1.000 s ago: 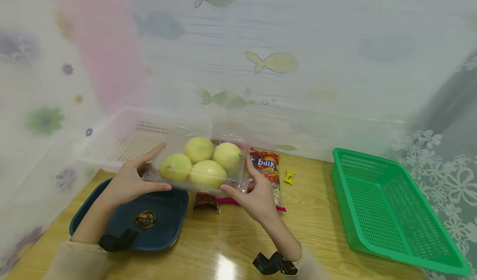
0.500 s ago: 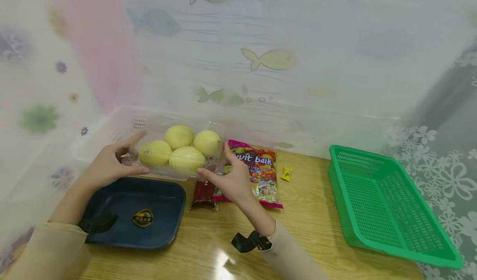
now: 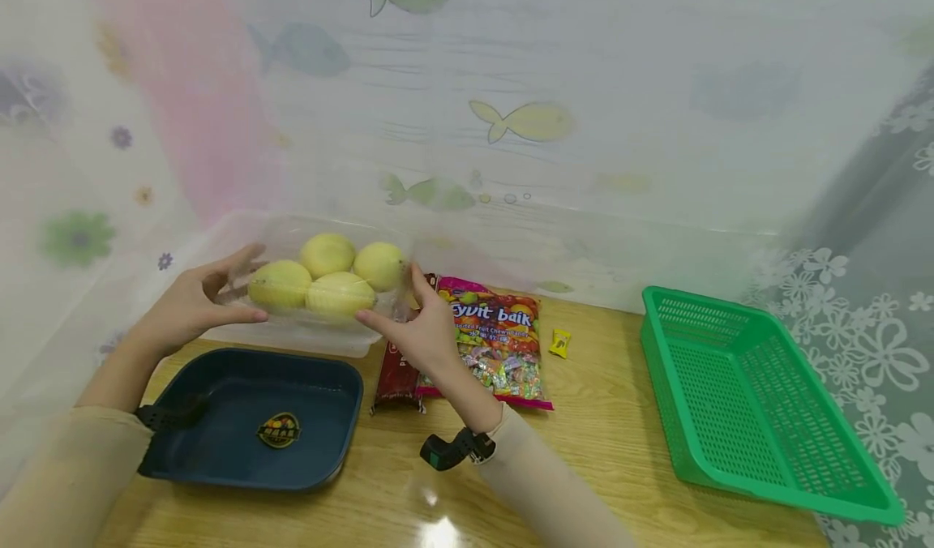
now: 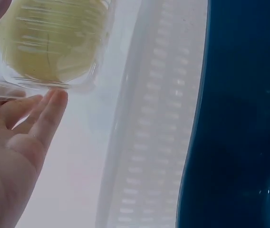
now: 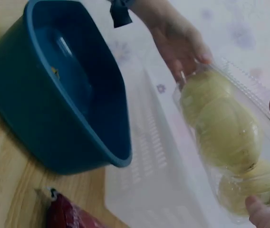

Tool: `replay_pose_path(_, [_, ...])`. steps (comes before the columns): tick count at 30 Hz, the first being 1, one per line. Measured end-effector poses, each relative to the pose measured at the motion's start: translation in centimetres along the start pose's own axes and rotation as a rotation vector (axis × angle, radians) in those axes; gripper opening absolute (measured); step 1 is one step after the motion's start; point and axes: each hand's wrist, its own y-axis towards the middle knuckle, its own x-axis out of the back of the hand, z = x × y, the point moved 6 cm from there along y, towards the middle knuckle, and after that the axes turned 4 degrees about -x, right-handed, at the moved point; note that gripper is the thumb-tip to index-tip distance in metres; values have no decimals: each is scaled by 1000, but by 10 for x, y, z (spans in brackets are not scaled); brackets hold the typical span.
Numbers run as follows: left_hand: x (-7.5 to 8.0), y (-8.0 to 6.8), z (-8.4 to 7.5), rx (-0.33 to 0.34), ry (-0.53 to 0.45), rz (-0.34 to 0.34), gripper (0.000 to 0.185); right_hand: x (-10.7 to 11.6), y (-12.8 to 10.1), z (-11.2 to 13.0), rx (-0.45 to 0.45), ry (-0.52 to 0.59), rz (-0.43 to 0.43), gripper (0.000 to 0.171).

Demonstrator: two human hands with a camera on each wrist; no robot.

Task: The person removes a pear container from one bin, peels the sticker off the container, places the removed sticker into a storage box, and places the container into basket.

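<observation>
Between my two hands is a clear plastic fruit box holding several round, pale yellow fruits. My left hand grips its left end, thumb at the front. At the right end my right hand holds it with thumb and fingers spread. The box hangs over the white perforated basket, hiding much of it. In the left wrist view, fingertips of the left hand touch the box's edge. The right wrist view shows both hands on the box, its fruits seen through the plastic.
A dark blue basin stands in front of the white basket. Right of it lie a dark red packet, a colourful candy bag and a small yellow candy. A green basket stands at the right.
Both hands have carried the fruit box left, from over the candy bag to over the white basket. More of the candy bag and red packet now shows.
</observation>
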Motion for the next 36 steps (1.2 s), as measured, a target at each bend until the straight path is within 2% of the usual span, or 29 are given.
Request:
replay_pose_path(10, [11,5,19,22,-85,25,98,-20,17,-8,-14,47,4,105])
replay_pose_path(18, [18,10,35,40,-68,32,95,-41,29,-19,-127,164,15,104])
replay_pose_path(25, [23,18,45,70,-50,44,96,-56,38,-26,-189,201,-54,102])
replay_pose_path(29, [25,23,52,92,-38,42,97,-62,44,-26,-188,221,-116,99])
replay_pose_path(36, [26,25,66,158,-35,39,105,-74,53,-28,-220,177,-178,94])
